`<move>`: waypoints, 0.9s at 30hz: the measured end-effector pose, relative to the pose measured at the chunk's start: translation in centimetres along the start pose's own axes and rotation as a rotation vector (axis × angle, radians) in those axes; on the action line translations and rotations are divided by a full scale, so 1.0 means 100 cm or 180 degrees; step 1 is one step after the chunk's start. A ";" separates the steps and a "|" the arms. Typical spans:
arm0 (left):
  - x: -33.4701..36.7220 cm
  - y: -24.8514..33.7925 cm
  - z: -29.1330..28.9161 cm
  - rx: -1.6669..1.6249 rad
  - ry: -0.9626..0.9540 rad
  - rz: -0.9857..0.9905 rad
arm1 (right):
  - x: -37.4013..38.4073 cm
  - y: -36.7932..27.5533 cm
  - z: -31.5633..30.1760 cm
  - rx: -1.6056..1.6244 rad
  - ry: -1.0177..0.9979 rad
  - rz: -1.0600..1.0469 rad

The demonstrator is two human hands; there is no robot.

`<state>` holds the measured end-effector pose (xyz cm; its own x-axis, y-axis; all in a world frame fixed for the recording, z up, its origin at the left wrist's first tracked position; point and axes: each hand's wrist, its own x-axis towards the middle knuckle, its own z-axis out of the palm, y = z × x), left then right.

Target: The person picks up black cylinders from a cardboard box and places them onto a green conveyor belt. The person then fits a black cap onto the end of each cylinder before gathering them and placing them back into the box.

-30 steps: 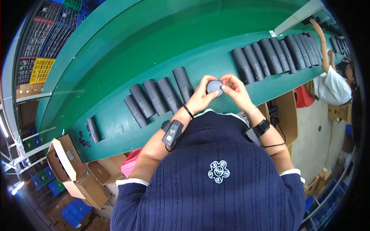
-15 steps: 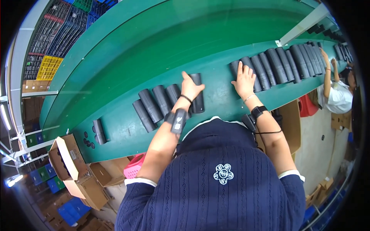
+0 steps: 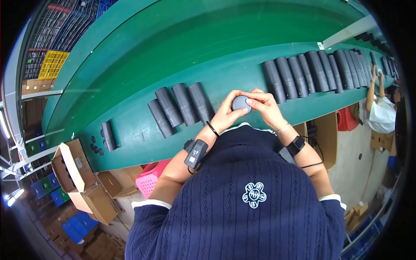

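Note:
Both hands meet above the near part of the green bench (image 3: 234, 69), holding a black cylinder (image 3: 239, 103) whose round, grey end faces up at me. The rest of its body is hidden below the end. My left hand (image 3: 229, 112) wraps its left side, thumb at the rim. From the right, my right hand (image 3: 265, 107) grips it, thumb lying on the end. Left of my hands lies a small group of ribbed black cylinders (image 3: 183, 104). A long row of similar cylinders (image 3: 297, 76) begins just right of my right hand.
A single cylinder (image 3: 108, 135) and several small black discs (image 3: 94, 147) lie at the bench's left end. An open carton (image 3: 80, 162) stands beside it. A pink basket (image 3: 151, 178) is below the near edge. A co-worker (image 3: 380, 110) works at far right.
My left hand has lifted the cylinder it was touching and moved right with it. My right hand has left the row's nearest cylinder and joined the grip. The held cylinder is now end-up.

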<state>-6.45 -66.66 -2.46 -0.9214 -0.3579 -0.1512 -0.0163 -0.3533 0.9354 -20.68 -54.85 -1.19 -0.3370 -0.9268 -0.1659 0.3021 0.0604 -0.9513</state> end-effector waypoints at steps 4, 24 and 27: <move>0.005 -0.008 -0.011 -0.0926 0.0552 -0.0106 | 0.006 0.004 0.001 -0.1063 -0.0257 -0.0391; -0.003 0.009 -0.046 0.1756 0.0297 0.0378 | 0.036 0.015 0.012 0.0647 -0.0353 0.0639; -0.015 -0.001 -0.039 0.1055 0.0004 0.0440 | 0.022 0.006 0.013 0.0503 -0.0461 0.0607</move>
<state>-3.55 -69.45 -3.55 -0.9232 -0.3839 -0.0161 -0.0166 -0.0019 0.9999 -20.09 -57.33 -1.76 -0.1334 -0.9482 -0.2884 0.4869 0.1908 -0.8524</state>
